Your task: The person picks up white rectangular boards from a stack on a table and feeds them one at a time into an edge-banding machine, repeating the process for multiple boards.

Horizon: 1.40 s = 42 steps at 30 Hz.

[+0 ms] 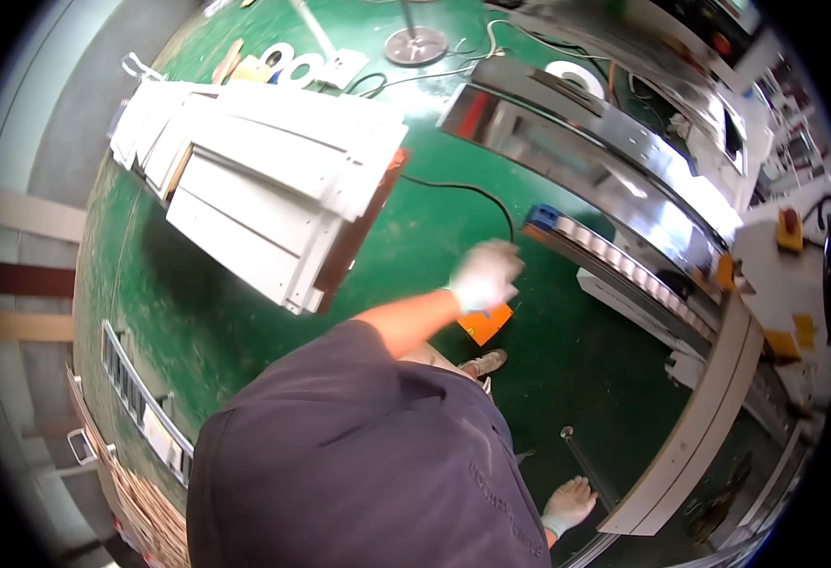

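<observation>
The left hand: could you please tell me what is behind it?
Behind the left hand, part of an orange sheet and green floor show; whatever the hand covers is hidden.

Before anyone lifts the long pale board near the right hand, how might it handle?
The long pale board is probably fairly stiff: it looks panel-like, and its curve may be lens bending. Lifted by the end near the right hand, it would likely swing or tip, being long and narrow.
</observation>
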Motion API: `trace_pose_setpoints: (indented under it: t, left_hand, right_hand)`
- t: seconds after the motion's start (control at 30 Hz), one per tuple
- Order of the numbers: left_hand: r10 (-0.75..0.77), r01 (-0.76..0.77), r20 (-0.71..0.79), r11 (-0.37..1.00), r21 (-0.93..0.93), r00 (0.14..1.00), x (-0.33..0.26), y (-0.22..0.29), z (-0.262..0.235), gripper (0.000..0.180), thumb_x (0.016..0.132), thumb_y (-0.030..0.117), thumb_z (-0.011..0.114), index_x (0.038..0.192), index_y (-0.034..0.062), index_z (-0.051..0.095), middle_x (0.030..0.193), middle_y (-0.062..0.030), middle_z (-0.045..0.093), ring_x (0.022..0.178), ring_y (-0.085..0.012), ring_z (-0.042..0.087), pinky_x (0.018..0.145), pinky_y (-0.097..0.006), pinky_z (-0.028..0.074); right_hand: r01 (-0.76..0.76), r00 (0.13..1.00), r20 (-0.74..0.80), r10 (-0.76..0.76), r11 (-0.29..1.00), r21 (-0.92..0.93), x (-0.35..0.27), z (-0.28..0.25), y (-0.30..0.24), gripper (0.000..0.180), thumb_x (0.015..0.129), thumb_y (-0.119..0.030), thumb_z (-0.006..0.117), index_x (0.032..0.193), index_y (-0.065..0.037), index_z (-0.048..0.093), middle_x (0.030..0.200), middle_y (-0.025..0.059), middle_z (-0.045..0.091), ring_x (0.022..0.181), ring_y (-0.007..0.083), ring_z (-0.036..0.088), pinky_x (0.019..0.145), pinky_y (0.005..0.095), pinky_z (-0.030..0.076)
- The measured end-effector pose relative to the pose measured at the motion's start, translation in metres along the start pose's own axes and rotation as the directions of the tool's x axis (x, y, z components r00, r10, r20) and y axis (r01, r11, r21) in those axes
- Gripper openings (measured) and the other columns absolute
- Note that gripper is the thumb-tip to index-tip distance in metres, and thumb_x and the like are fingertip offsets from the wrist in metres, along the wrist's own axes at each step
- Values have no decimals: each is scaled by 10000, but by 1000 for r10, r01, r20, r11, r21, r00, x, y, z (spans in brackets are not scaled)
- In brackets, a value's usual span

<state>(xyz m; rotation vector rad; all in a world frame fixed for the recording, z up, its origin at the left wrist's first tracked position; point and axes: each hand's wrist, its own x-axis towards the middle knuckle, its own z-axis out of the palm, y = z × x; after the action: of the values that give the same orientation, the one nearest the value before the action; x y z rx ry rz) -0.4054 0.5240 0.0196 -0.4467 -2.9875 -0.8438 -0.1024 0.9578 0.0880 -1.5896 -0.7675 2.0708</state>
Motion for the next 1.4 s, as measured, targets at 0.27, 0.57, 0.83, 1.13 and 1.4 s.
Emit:
trace_pose_setpoints:
  t: [0.27,0.57,0.83,1.13,1.4]
  left_hand:
    - [-980,596,-193,127,-793,-48,-190,-373,-97,539,911,474,668,1080,-37,649,932,-166,695,828,-283,673,764,-398,551]
    - [-935,721,288,-52,-691,209,-196,-415,-145,518,928,495,682,970,-22,688,828,-89,683,619,-142,609,543,-280,520]
    - [-868,542,448,-277,-794,213,-201,-415,-138,421,981,445,646,886,34,642,756,-73,685,582,-159,629,490,-280,516]
    - [-904,524,363,-200,-828,228,-205,-392,-124,528,969,502,635,1061,-17,668,911,-180,733,709,-313,709,622,-434,582]
    - [-941,642,184,45,-765,285,-247,-332,-51,572,943,493,651,1204,-15,631,984,-189,712,989,-370,685,801,-455,544]
  right_hand:
    - [120,835,446,323,685,-719,-109,135,150,494,1036,-413,540,1367,-47,537,1237,103,650,1027,216,640,869,320,524]
    - [452,693,573,437,356,-818,-152,214,250,462,1013,-323,628,1321,13,553,1092,112,666,879,151,630,771,249,511]
    - [970,-77,768,636,226,-91,-210,376,496,442,978,-266,637,1351,-36,580,1192,156,678,1066,237,651,926,334,502]
    - [958,79,671,738,-241,153,-274,485,659,607,954,-369,539,1525,-252,370,1259,261,649,1148,429,632,959,508,499]
    - [962,-31,755,655,-185,199,-251,416,602,521,888,-190,561,1402,-218,477,1341,247,552,1207,424,566,977,507,486]
